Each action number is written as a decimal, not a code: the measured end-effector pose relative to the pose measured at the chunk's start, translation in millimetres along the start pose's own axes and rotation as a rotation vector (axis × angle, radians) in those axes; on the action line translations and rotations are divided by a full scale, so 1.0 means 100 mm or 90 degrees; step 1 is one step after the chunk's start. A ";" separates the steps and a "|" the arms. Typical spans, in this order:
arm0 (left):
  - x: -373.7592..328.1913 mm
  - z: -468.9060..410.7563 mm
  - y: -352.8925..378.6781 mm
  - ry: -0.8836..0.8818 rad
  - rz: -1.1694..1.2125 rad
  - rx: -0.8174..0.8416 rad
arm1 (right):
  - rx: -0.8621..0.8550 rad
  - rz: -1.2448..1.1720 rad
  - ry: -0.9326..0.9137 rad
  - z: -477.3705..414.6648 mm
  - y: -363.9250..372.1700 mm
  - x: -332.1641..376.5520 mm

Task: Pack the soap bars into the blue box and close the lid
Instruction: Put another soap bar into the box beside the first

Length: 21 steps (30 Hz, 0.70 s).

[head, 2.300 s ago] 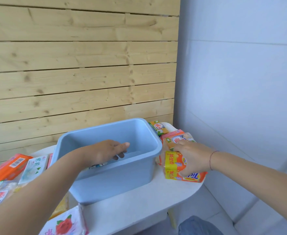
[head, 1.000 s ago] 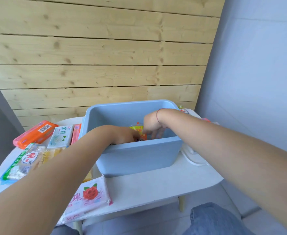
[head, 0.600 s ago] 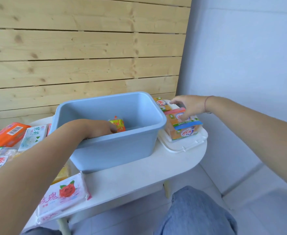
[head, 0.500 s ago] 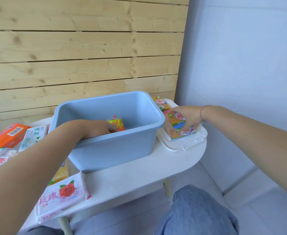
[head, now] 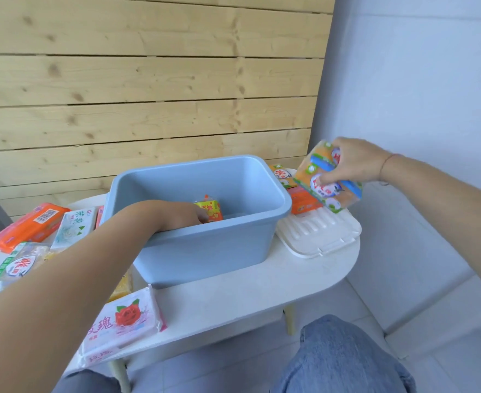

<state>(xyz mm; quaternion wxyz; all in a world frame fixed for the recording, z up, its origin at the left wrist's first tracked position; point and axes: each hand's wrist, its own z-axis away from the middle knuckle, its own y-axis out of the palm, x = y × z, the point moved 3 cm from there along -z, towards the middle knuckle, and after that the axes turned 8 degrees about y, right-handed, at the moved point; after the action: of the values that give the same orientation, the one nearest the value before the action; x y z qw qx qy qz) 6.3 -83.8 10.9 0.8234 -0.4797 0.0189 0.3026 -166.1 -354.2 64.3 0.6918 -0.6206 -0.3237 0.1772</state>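
Observation:
The blue box (head: 205,245) stands open in the middle of the white table. My left hand (head: 176,215) reaches down inside it, its fingers touching a yellow-orange soap pack (head: 211,211) that stands on the box floor. My right hand (head: 352,163) holds an orange soap multipack with blue bands (head: 325,180) in the air, above the white lid (head: 318,231) that lies flat to the right of the box. Two more soap packs, an orange one (head: 303,202) and a yellow one (head: 281,175), rest on the lid's far part.
Left of the box lie an orange soap bar (head: 26,225), a white-green one (head: 73,226) and a green-edged multipack (head: 15,265). A pink rose-print soap pack (head: 123,321) sits at the table's front edge. A wooden plank wall stands behind; my knees are below.
My right hand has gripped the orange multipack on the lid and lifted it up and to the right. My left hand has stayed inside the box.

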 end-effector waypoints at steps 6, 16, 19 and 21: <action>0.08 -0.11 0.02 0.001 0.005 -0.016 | -0.106 -0.258 -0.053 0.11 -0.70 0.94; 0.06 -0.13 0.03 0.027 0.023 -0.009 | 0.108 0.151 -0.042 0.17 0.65 1.82; 0.05 -0.14 0.03 0.022 0.007 -0.001 | 0.156 0.264 0.001 0.09 0.94 1.83; 0.04 -0.15 0.02 0.018 -0.006 -0.001 | 0.184 0.333 -0.017 0.07 1.05 1.87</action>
<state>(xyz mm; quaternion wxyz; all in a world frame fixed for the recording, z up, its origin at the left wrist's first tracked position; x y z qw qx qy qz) 12.5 -92.9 0.0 0.8242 -0.4847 0.0279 0.2916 -18.2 -210.9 5.0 0.6996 -0.5755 -0.1328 0.4020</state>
